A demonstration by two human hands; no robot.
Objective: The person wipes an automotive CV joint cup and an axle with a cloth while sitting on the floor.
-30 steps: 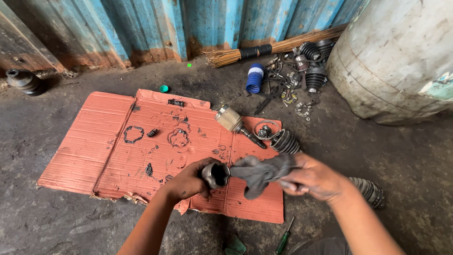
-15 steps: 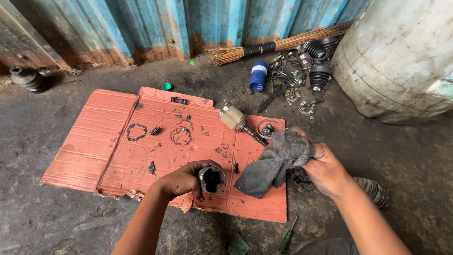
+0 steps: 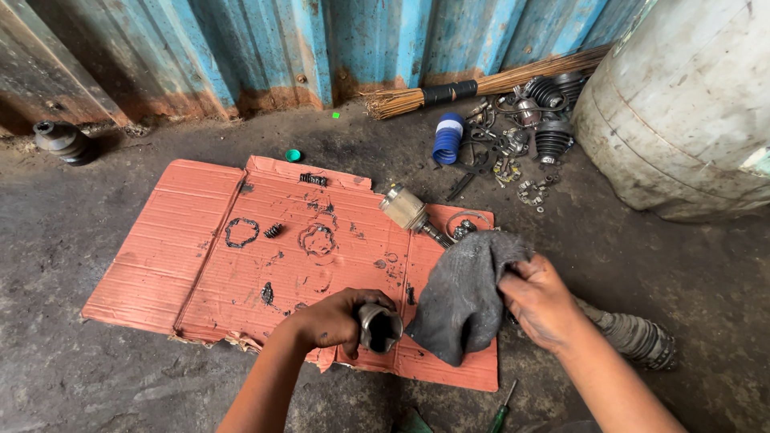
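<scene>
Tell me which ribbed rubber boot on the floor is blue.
The blue boot lying just below the broom, left of the parts pile. The other ribbed boots, near the drum, are black.

Pale green-white label [image 3: 759, 163] on white drum [image 3: 682, 104], right edge.

Cup [image 3: 379, 327] left of rag [image 3: 465, 297] (over cardboard [image 3: 168, 256]).

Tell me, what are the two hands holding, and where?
Left hand grips a metal cup-shaped part round its side; right hand pinches a grey rag at its upper edge.
</scene>
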